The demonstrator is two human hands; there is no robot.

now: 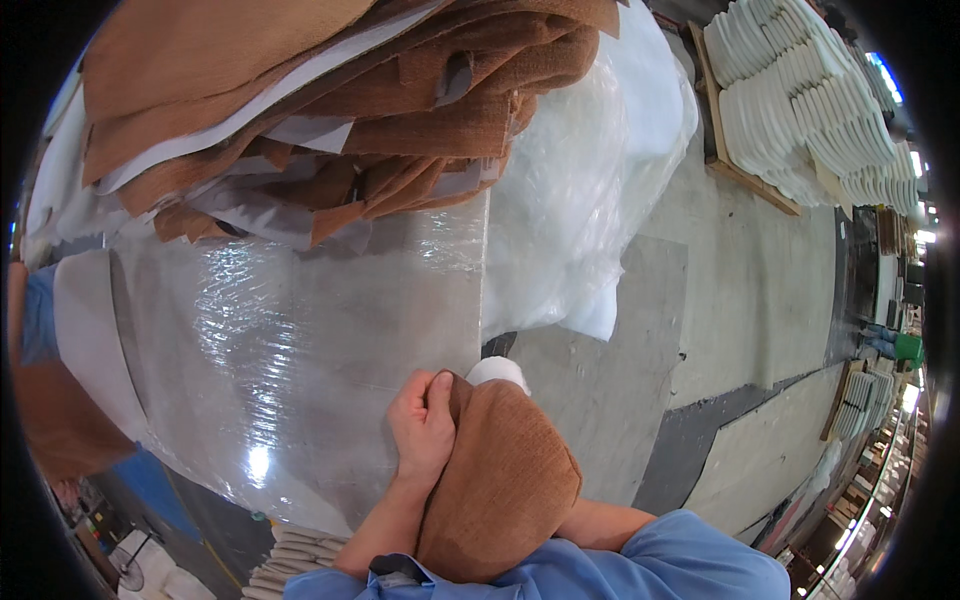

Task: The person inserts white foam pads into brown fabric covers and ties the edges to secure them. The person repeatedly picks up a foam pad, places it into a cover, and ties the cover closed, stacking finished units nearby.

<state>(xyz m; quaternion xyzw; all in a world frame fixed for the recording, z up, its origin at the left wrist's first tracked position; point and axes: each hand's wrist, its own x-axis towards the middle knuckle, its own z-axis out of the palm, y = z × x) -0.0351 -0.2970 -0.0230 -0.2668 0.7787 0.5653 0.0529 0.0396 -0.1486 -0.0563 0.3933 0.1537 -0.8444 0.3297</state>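
Note:
Close to my body is a brown fabric cushion cover (505, 480), bulging and rounded. My left hand (422, 425) is closed on its upper left edge, the thumb pressing the cloth against the fingers. A white padded end (500, 373) shows at the top of the cover. My right forearm (600, 523) passes behind the cover, which hides that hand and its fingers. Just beyond my left hand lies the worktable (370, 320), its top wrapped in shiny clear film. A loose pile of brown fabric pieces with pale backing (420, 135) covers the table's far part.
A big clear plastic bag of white padding (570, 210) stands against the table's right side. White cushion inserts (800, 95) are stacked on a wooden pallet at the far right. At the left edge, another person's blue clothing (40, 315) shows beside brown cloth (75, 425).

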